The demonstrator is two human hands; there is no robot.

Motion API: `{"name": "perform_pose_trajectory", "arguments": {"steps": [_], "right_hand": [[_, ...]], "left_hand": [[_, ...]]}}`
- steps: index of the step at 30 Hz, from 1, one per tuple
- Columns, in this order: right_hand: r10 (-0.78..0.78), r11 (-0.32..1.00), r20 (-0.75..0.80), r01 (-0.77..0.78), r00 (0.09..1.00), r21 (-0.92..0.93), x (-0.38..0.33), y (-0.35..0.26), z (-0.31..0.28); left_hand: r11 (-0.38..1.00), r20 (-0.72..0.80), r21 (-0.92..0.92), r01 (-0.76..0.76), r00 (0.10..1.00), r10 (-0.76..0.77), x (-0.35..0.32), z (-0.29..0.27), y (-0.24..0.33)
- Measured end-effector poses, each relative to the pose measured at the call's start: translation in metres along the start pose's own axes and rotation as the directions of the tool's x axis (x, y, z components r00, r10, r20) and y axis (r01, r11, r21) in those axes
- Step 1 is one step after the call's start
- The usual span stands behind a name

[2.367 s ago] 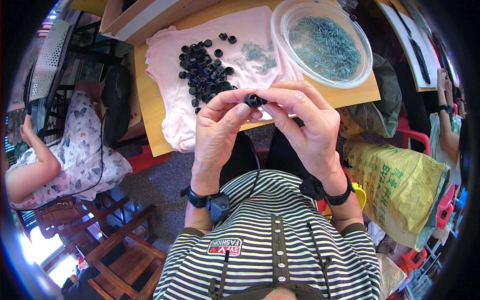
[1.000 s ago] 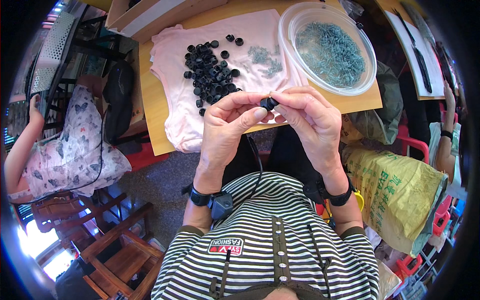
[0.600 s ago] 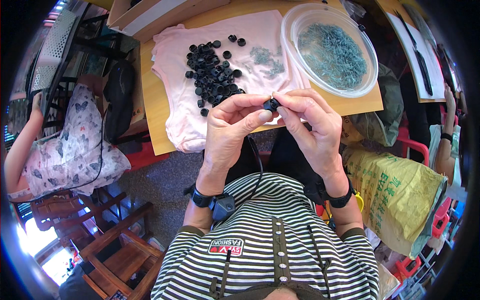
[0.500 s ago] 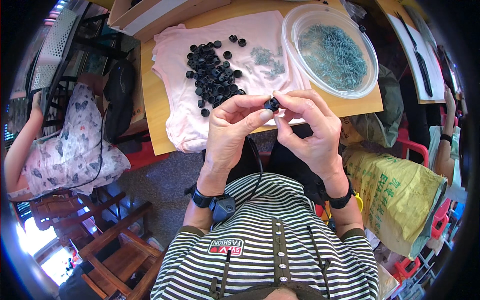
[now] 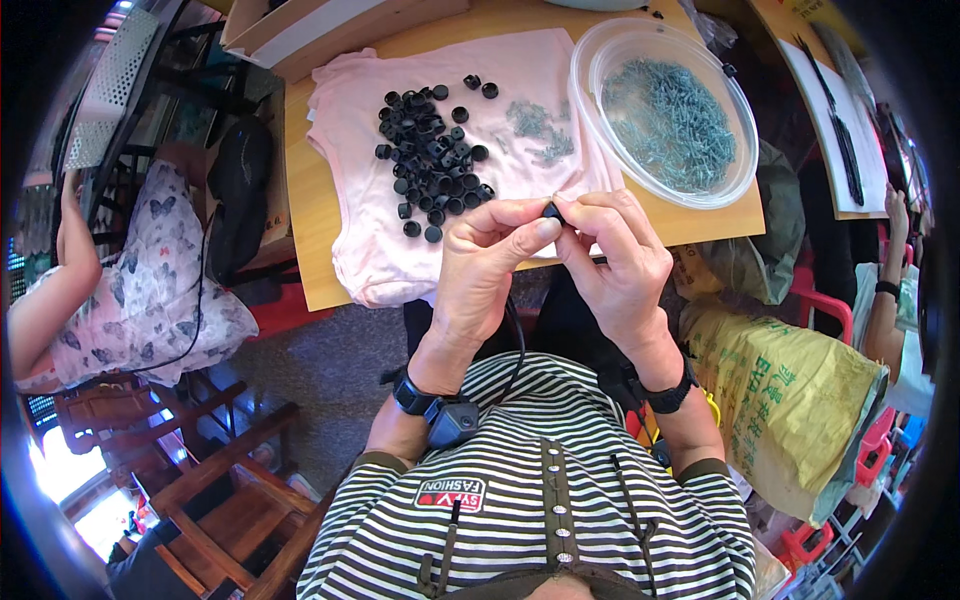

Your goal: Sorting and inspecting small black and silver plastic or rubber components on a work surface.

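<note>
My left hand (image 5: 490,262) and my right hand (image 5: 618,262) meet over the near table edge, fingertips pinched together on one small black plastic cap (image 5: 552,211). Beyond them a pink cloth (image 5: 375,240) lies on the wooden table (image 5: 310,190). On the cloth sits a heap of several black caps (image 5: 432,160) and a small scatter of grey screws (image 5: 535,125). A clear round plastic bowl (image 5: 738,140) of many more grey screws stands at the right.
A person in a butterfly-print dress (image 5: 140,290) sits at the left by wooden chairs (image 5: 200,480). A yellow-green sack (image 5: 790,400) lies at the right, near another person's arm (image 5: 885,310). A cardboard box (image 5: 330,25) stands at the table's far edge.
Both hands stayed pinched on the black cap and drifted slightly right and away, toward the table edge. The view has tilted a little.
</note>
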State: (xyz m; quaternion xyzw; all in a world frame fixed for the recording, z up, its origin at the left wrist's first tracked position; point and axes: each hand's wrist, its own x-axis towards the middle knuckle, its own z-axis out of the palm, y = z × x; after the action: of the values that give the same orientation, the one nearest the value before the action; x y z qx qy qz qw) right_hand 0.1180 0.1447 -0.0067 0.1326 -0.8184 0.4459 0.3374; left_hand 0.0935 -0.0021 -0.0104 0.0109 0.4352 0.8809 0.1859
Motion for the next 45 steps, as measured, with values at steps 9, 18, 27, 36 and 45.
{"name": "perform_pose_trajectory", "arguments": {"steps": [9,18,27,36,45], "right_hand": [[0.087,0.971,-0.084,-0.103,0.993,-0.215,0.1,0.067,-0.065],[0.084,0.637,-0.175,-0.188,0.981,-0.747,0.165,0.165,-0.112],[0.236,0.958,0.14,-0.207,0.962,-0.197,0.088,0.045,-0.026],[0.466,0.797,0.319,-0.548,0.825,0.253,0.042,0.018,0.031],[0.53,0.414,0.58,-0.786,0.619,0.46,0.052,0.02,-0.011]], "left_hand": [[0.623,0.049,0.702,-0.345,0.896,0.441,0.022,-0.02,0.025],[-0.182,0.307,0.952,-0.247,0.773,0.555,0.062,-0.03,0.047],[-0.274,0.278,0.949,-0.158,0.83,0.483,0.081,-0.037,0.047],[-0.178,0.431,0.901,-0.396,0.763,0.481,0.069,-0.035,0.057],[0.202,0.401,0.823,-0.532,0.794,0.458,0.044,0.0,0.042]]}}
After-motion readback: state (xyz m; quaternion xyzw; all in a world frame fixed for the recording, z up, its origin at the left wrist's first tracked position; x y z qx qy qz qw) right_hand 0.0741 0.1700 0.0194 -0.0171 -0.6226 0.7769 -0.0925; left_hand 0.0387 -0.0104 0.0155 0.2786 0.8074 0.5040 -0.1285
